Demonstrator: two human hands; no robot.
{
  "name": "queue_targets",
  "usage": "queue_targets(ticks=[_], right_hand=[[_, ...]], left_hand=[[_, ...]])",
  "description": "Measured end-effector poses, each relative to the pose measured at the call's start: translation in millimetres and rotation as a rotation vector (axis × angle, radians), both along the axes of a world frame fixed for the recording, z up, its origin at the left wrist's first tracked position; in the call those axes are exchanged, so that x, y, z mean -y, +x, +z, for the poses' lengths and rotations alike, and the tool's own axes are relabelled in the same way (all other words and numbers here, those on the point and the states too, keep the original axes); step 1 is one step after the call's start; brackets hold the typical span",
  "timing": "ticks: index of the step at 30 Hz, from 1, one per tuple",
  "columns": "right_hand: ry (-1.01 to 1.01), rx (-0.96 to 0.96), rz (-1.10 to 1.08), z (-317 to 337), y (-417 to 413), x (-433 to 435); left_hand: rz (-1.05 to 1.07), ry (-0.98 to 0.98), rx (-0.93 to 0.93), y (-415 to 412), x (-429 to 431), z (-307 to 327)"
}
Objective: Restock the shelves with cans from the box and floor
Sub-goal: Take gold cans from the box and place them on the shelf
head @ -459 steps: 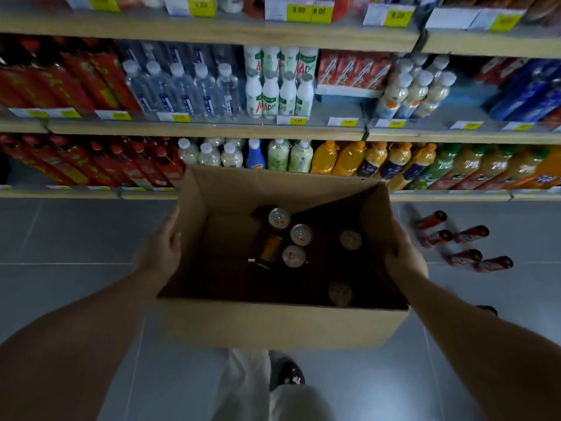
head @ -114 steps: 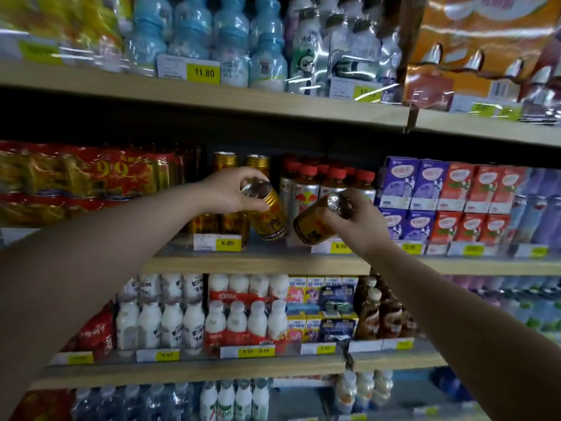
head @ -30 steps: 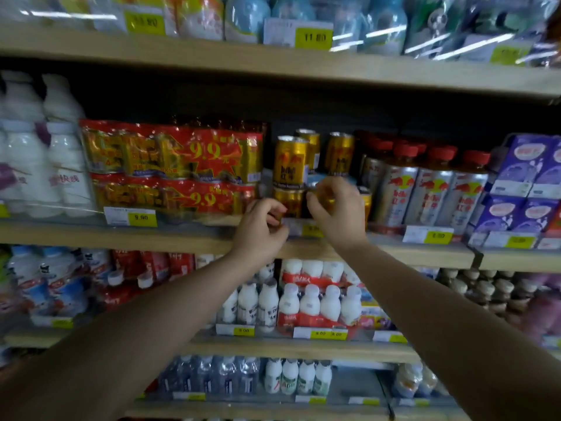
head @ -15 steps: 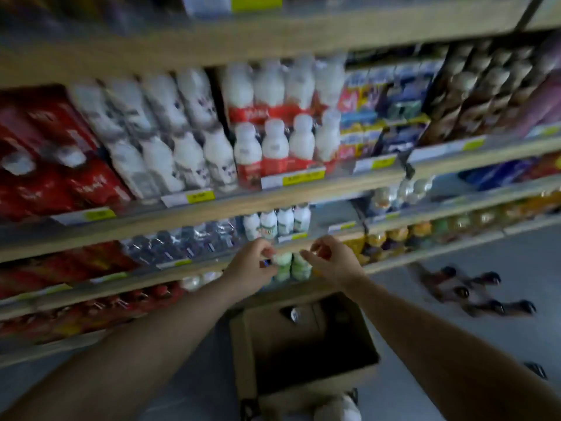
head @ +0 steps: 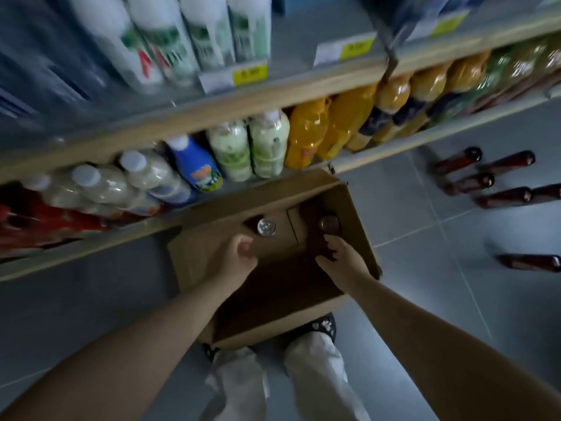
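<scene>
Down on the grey tiled floor point(head: 409, 214) sits an open brown cardboard box point(head: 197, 256) holding two upright cans: a silver-topped can point(head: 266, 227) and a dark-topped can point(head: 330, 223). The left hand point(head: 239, 253) hovers over the box, fingers loosely curled and empty, with the silver-topped can at its one o'clock. The right hand point(head: 343, 262) stretches relaxed fingers toward the dark-topped can at its twelve o'clock; I cannot tell if they touch. Dark red bottles point(head: 501, 196) lie on the floor at the box's three o'clock.

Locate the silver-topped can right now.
Head view, centre: the silver-topped can stands inside the cardboard box on the floor, near its far wall, just beyond the left hand, with a darker-topped can to its right.
</scene>
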State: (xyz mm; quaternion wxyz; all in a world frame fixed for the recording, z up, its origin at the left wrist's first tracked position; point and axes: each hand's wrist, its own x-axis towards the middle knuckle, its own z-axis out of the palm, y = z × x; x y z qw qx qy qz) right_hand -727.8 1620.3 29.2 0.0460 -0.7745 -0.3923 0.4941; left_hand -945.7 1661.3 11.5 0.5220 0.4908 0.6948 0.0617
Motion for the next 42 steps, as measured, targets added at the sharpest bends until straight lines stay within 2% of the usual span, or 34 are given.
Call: queue_targets(ticks=[5,7,8,12,14,18,21,24,27,30,33,37,42], right_hand=[[-0.016,0.142,0.046,-119,28,3],[0.007,0.255,0.133,-156,35,-1],[0.009,0.328,0.218,-172,38,-5],[-0.033,0.671,0.754,-228,48,-28],[-0.048,0.807,0.93,-249,53,-39],[-0.095,0.901,1.072,-270,55,-54],[-0.101,0.875,1.103,-269,56,-65],[-0.044,0.808,1.096,-258,53,-65],[0.037,0.628,0.875,-226,42,-57],[0.102,0.448,0.719,-169,29,-51],[0.09,0.254,0.586,-89,20,-52],[0.078,0.109,0.629,45,11,-68],[0.251,0.06,0.468,209,6,-92]], left_hand=[[0.161,-0.053,0.059,34,-4,-126],[0.094,0.004,0.041,38,-9,-174],[0.017,0.043,-0.002,37,-14,-192],[-0.535,0.251,-0.364,38,-37,-255],[-0.627,0.274,-0.44,41,-44,-272],[-0.547,0.322,-0.434,46,-46,-289],[-0.464,0.309,-0.41,43,-46,-285],[-0.343,0.216,-0.354,33,-42,-268],[-0.227,0.201,-0.268,20,-33,-236],[-0.209,0.192,-0.208,10,-26,-182],[-0.218,0.195,-0.153,2,-28,-105],[-0.285,0.143,-0.103,-12,-49,21],[-0.303,0.209,-0.006,-21,-82,184]])
